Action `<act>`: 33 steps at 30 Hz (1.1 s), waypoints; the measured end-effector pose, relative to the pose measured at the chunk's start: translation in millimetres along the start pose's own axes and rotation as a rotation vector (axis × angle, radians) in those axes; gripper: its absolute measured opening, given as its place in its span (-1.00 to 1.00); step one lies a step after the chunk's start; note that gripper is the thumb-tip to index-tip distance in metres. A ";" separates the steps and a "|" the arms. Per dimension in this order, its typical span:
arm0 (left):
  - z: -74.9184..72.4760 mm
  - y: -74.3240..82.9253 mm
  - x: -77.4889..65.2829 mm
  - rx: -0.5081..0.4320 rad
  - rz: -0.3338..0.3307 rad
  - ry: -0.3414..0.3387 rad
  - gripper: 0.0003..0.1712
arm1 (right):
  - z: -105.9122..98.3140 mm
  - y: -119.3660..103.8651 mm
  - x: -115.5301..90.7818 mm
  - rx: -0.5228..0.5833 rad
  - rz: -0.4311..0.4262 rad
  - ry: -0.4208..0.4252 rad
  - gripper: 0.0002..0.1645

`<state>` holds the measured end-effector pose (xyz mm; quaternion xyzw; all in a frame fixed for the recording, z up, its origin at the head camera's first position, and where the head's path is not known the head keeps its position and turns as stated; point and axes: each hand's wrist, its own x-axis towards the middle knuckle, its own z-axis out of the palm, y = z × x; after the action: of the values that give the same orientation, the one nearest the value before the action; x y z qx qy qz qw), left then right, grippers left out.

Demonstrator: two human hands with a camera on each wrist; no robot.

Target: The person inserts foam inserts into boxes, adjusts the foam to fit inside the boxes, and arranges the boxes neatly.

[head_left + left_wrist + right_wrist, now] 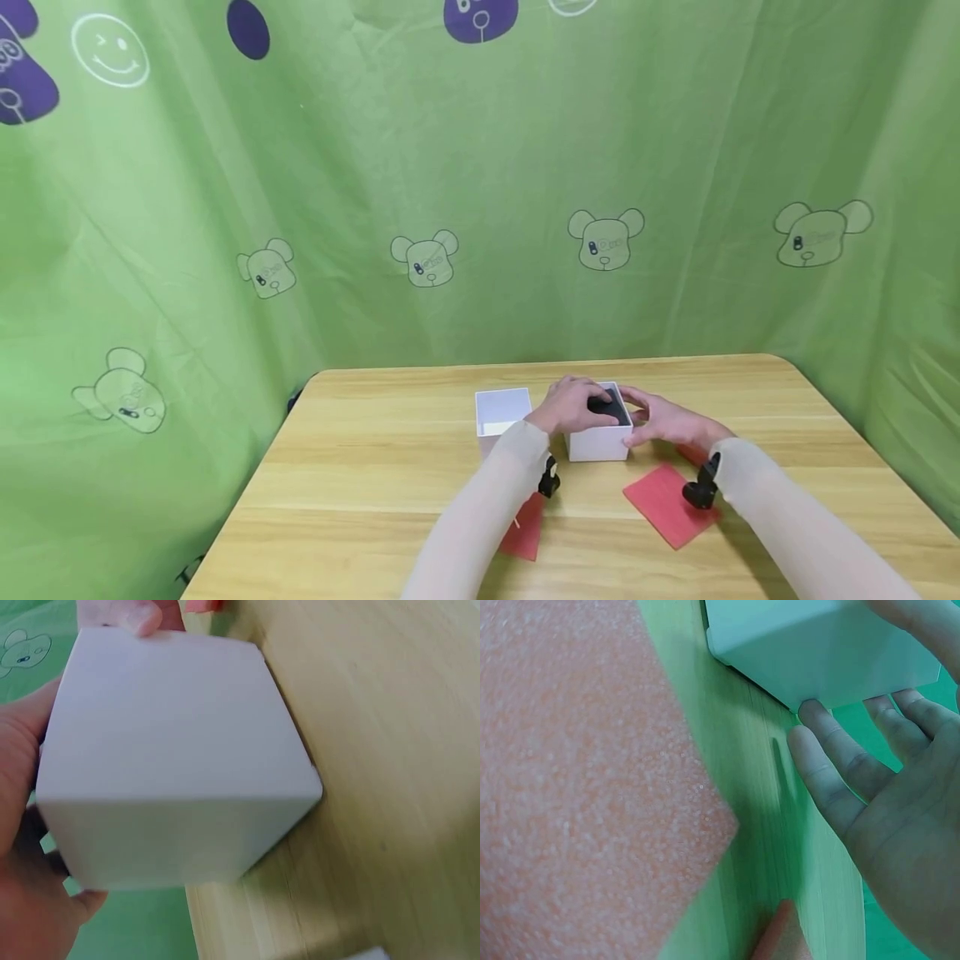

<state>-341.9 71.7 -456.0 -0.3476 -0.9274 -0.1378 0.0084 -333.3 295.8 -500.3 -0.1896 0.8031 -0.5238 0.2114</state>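
A white open-topped box (597, 445) stands on the table with a dark block (617, 408) inside it. My left hand (568, 406) reaches over the rim from the left, its thumb and fingers about the dark block. From the right, my right hand (666, 419) holds the box, thumb on the front face and fingers on the side. In the left wrist view, the white box (180, 720) hides most of the block. Fingertips of the right hand (907, 787) touch the box's lower edge in the right wrist view.
A second white open box (502, 406) stands to the left, partly behind the left forearm. Red foam sheets lie on the wooden table (360, 483): one sheet (527, 533) by the left forearm, another (670, 505) under the right wrist. A green curtain (487, 317) surrounds the table.
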 end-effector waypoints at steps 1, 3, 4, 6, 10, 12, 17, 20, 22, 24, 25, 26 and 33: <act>-0.9 -2.0 -0.4 -0.008 0.010 -0.006 -0.48 | -0.2 0.0 -0.1 0.001 0.000 0.000 0.22; -4.1 -6.3 -1.7 -0.022 0.026 -0.019 -0.46 | -0.6 0.3 -0.1 0.013 0.004 0.002 0.24; -5.9 -8.6 -2.5 -0.029 0.031 -0.023 -0.45 | -1.0 0.2 -0.1 0.014 0.004 0.002 0.24; -9.8 -12.8 -4.4 -0.036 0.035 -0.031 -0.43 | -1.4 0.0 -0.1 0.030 0.014 0.013 0.25; -16.4 -18.8 -7.9 -0.042 0.045 -0.040 -0.44 | -2.2 -1.6 -0.2 0.045 0.021 0.022 0.26; -17.7 -20.7 -8.8 -0.038 0.051 -0.044 -0.45 | -2.3 -2.4 0.0 0.045 0.019 0.023 0.26; -16.6 -22.4 -9.6 -0.041 0.040 -0.057 -0.45 | -2.3 -2.4 1.3 0.028 -0.012 0.014 0.24; -17.7 -22.1 -10.2 -0.020 0.038 -0.068 -0.45 | -2.0 -0.9 2.0 0.026 -0.008 0.013 0.25; -19.3 -22.3 -10.7 0.009 0.037 -0.074 -0.45 | -1.7 0.0 2.3 0.030 -0.002 0.013 0.26; -21.5 -23.0 -11.6 0.040 0.029 -0.082 -0.45 | -1.4 0.8 2.0 0.036 0.006 0.016 0.26; -22.7 -23.5 -12.1 0.055 0.023 -0.084 -0.45 | -1.1 0.8 1.8 0.041 0.011 0.018 0.27; -24.0 -23.8 -12.8 0.061 0.013 -0.087 -0.44 | -0.9 0.9 1.5 0.045 0.007 0.019 0.26; -26.4 -22.5 -16.5 0.041 -0.073 -0.102 -0.41 | 0.7 2.0 1.5 0.046 0.009 0.031 0.26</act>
<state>-346.2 38.0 -438.0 -0.3199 -0.9413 -0.1009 -0.0369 -334.3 295.2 -502.5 -0.1726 0.7949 -0.5442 0.2055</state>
